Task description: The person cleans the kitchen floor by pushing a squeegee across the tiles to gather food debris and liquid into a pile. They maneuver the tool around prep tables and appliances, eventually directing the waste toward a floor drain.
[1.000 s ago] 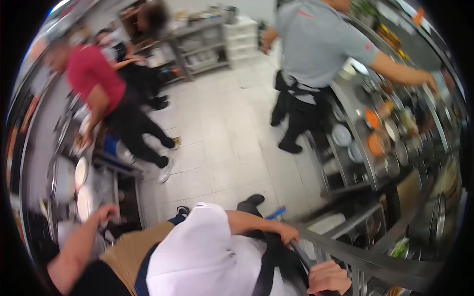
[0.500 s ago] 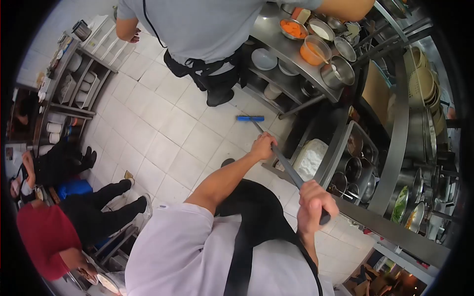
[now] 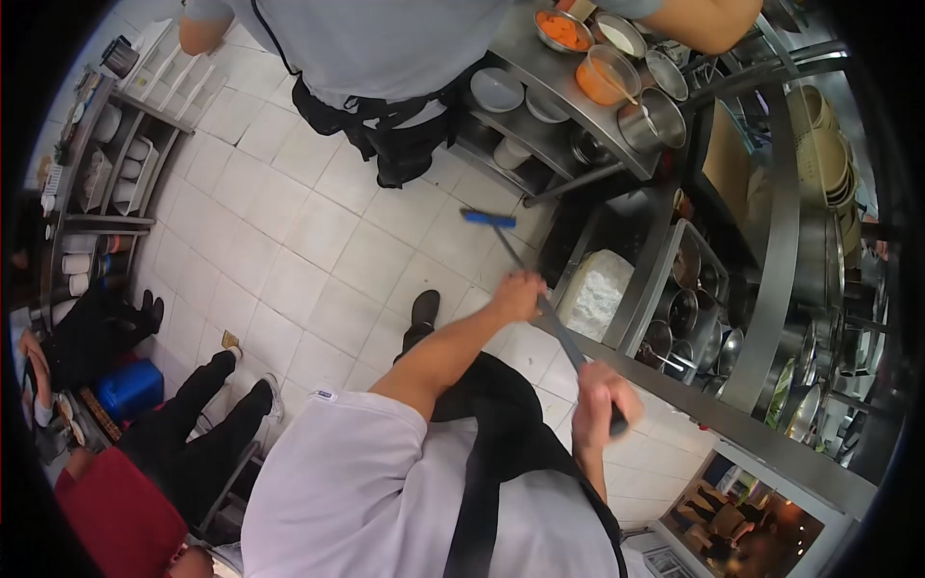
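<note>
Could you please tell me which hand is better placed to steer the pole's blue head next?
Probably the left hand: it grips the pole farther down, nearer the blue head. The right hand holds near the pole's upper end.

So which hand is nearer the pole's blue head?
Left. The left hand is partway along the pole, closer to the blue head; the right hand is farther, near the pole's opposite end.
</note>
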Demonstrator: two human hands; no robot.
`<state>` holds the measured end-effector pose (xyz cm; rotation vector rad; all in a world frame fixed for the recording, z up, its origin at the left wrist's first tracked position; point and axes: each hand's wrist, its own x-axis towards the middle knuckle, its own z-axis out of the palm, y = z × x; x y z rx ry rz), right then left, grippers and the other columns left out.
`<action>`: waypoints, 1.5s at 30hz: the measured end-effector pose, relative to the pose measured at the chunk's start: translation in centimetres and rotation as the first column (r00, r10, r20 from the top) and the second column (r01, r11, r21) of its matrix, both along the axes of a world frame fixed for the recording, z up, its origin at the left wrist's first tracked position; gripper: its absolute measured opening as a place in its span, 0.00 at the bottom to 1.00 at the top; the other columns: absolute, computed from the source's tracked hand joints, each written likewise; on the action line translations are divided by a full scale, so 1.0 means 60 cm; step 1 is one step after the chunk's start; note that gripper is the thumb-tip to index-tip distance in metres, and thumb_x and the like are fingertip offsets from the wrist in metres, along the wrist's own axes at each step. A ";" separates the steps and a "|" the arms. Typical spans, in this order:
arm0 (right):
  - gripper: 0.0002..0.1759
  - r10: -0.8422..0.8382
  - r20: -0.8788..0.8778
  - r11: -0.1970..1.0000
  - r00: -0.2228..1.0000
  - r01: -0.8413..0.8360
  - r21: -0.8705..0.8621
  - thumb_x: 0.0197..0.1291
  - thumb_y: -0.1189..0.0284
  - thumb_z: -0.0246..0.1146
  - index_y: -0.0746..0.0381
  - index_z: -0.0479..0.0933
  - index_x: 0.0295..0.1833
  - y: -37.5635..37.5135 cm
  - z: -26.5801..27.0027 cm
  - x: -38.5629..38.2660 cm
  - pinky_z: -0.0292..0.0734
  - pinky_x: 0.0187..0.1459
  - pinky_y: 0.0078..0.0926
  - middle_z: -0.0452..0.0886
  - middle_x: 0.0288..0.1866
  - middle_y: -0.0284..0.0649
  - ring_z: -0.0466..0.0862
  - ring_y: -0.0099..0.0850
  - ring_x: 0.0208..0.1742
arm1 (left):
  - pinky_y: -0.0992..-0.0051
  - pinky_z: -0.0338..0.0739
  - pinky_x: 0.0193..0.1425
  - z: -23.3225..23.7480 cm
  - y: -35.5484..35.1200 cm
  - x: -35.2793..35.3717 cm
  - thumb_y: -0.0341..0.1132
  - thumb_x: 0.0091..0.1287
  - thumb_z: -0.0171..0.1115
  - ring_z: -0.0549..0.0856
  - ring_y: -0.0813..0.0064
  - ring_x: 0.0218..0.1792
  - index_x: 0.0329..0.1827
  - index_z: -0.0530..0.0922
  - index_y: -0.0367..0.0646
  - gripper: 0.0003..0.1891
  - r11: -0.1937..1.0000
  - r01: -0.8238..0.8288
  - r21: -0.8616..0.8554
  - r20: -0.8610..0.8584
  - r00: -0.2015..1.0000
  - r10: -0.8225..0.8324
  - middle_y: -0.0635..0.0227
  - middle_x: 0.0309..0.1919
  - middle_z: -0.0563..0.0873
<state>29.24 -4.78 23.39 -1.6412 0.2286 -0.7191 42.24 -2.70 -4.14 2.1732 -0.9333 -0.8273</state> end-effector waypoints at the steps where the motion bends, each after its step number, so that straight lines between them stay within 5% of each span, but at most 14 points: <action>1: 0.18 0.004 0.007 0.999 1.000 -0.005 0.035 0.67 0.72 0.64 0.64 0.65 0.26 0.003 0.019 -0.023 0.62 0.31 0.34 0.69 0.22 0.39 0.66 0.30 0.24 | 0.51 0.78 0.66 -0.005 0.005 -0.040 0.38 0.56 0.75 0.81 0.51 0.65 0.49 0.86 0.54 0.16 0.999 0.026 -0.019 -0.001 1.000 -0.026 0.60 0.59 0.84; 3: 0.17 0.004 0.049 0.995 0.999 -0.009 0.102 0.66 0.74 0.65 0.65 0.68 0.25 0.007 0.063 -0.050 0.63 0.29 0.33 0.71 0.19 0.40 0.67 0.30 0.21 | 0.50 0.80 0.61 0.002 0.017 -0.095 0.39 0.56 0.74 0.85 0.51 0.59 0.44 0.88 0.52 0.12 0.992 0.056 -0.110 -0.110 0.992 -0.069 0.57 0.51 0.87; 6: 0.13 0.010 0.040 0.981 0.999 -0.017 0.191 0.64 0.76 0.63 0.64 0.68 0.28 -0.003 0.095 -0.071 0.63 0.30 0.36 0.68 0.18 0.38 0.63 0.28 0.20 | 0.50 0.82 0.57 0.038 0.028 -0.126 0.41 0.56 0.73 0.88 0.50 0.54 0.40 0.90 0.52 0.10 0.985 0.169 -0.032 -0.242 0.955 -0.171 0.55 0.44 0.90; 12: 0.17 0.064 0.140 0.987 0.988 -0.084 0.138 0.68 0.73 0.58 0.60 0.63 0.26 -0.010 0.139 -0.036 0.64 0.29 0.34 0.67 0.18 0.36 0.63 0.27 0.21 | 0.52 0.83 0.58 0.088 0.015 -0.063 0.42 0.57 0.74 0.89 0.50 0.53 0.41 0.91 0.53 0.11 0.999 0.021 -0.049 -0.033 0.999 -0.022 0.57 0.44 0.91; 14: 0.17 0.088 0.186 0.990 0.979 -0.106 0.092 0.69 0.72 0.58 0.61 0.64 0.26 -0.006 0.124 -0.010 0.64 0.29 0.34 0.67 0.19 0.37 0.64 0.27 0.21 | 0.53 0.79 0.64 0.121 0.028 0.006 0.41 0.55 0.76 0.86 0.52 0.60 0.53 0.89 0.52 0.21 0.999 0.045 0.000 -0.117 0.992 -0.045 0.55 0.54 0.89; 17: 0.16 0.081 0.096 0.997 0.992 -0.081 -0.008 0.70 0.70 0.59 0.66 0.70 0.27 -0.009 0.056 0.045 0.72 0.33 0.37 0.73 0.22 0.40 0.71 0.31 0.24 | 0.55 0.81 0.62 0.051 0.030 0.088 0.42 0.54 0.78 0.85 0.54 0.60 0.49 0.89 0.51 0.19 0.995 -0.094 -0.017 -0.004 0.996 0.094 0.57 0.52 0.88; 18: 0.17 0.014 0.058 0.984 0.998 -0.003 -0.181 0.70 0.70 0.60 0.66 0.72 0.27 -0.004 0.024 0.073 0.76 0.36 0.40 0.75 0.23 0.41 0.73 0.32 0.25 | 0.55 0.82 0.62 0.031 0.038 0.106 0.42 0.54 0.77 0.85 0.54 0.60 0.48 0.88 0.50 0.18 0.991 -0.137 -0.010 0.067 0.988 0.137 0.58 0.51 0.88; 21: 0.17 0.163 0.004 0.986 0.987 -0.163 0.023 0.69 0.74 0.62 0.65 0.69 0.25 0.023 -0.005 0.072 0.76 0.38 0.41 0.74 0.23 0.40 0.72 0.31 0.25 | 0.53 0.83 0.61 -0.016 0.090 0.094 0.41 0.54 0.77 0.84 0.54 0.59 0.44 0.88 0.48 0.16 0.984 -0.177 0.003 0.091 0.980 0.176 0.58 0.49 0.87; 25: 0.20 0.146 -0.047 0.980 0.988 -0.137 0.146 0.66 0.70 0.66 0.63 0.68 0.23 0.030 0.059 0.004 0.71 0.34 0.39 0.72 0.20 0.39 0.70 0.30 0.22 | 0.49 0.84 0.56 -0.020 0.114 -0.037 0.40 0.57 0.73 0.85 0.49 0.59 0.39 0.86 0.45 0.11 0.982 -0.153 -0.109 0.096 0.982 0.163 0.55 0.46 0.87; 29: 0.18 0.208 -0.130 0.970 0.969 -0.188 0.150 0.62 0.69 0.67 0.63 0.69 0.23 0.011 0.112 -0.021 0.71 0.35 0.39 0.72 0.20 0.38 0.71 0.31 0.21 | 0.50 0.84 0.56 0.023 0.098 -0.076 0.43 0.60 0.71 0.86 0.49 0.57 0.37 0.89 0.47 0.10 0.998 -0.035 -0.050 -0.125 0.992 0.028 0.53 0.42 0.89; 32: 0.19 0.354 -0.144 0.934 0.924 -0.342 0.105 0.57 0.65 0.69 0.63 0.70 0.23 0.002 0.139 -0.010 0.69 0.35 0.40 0.72 0.20 0.38 0.72 0.32 0.22 | 0.50 0.84 0.54 0.049 0.102 -0.046 0.46 0.61 0.71 0.88 0.49 0.51 0.36 0.91 0.50 0.11 0.999 0.050 0.011 -0.101 0.994 -0.048 0.54 0.38 0.91; 36: 0.20 0.465 0.063 0.872 0.883 -0.469 0.141 0.56 0.64 0.66 0.63 0.69 0.20 -0.008 0.138 0.012 0.65 0.31 0.37 0.72 0.18 0.38 0.70 0.32 0.20 | 0.51 0.85 0.48 0.055 0.108 -0.002 0.43 0.55 0.74 0.90 0.49 0.43 0.37 0.92 0.54 0.09 0.993 -0.076 -0.086 0.084 0.993 0.083 0.55 0.36 0.91; 40: 0.21 0.494 0.063 0.853 0.867 -0.498 0.158 0.56 0.67 0.65 0.65 0.66 0.19 -0.013 0.099 0.023 0.63 0.30 0.34 0.70 0.18 0.39 0.67 0.32 0.20 | 0.52 0.84 0.51 0.059 0.130 0.039 0.39 0.53 0.74 0.89 0.51 0.50 0.33 0.88 0.50 0.07 0.986 -0.169 -0.008 0.093 0.981 0.169 0.57 0.38 0.90; 45: 0.20 0.599 0.081 0.786 0.797 -0.604 0.133 0.59 0.71 0.60 0.65 0.63 0.18 -0.037 0.009 -0.039 0.60 0.29 0.35 0.68 0.17 0.40 0.64 0.31 0.20 | 0.52 0.84 0.53 -0.027 0.154 -0.033 0.35 0.54 0.73 0.88 0.51 0.52 0.35 0.84 0.45 0.08 0.942 -0.335 0.026 0.102 0.938 0.330 0.56 0.44 0.88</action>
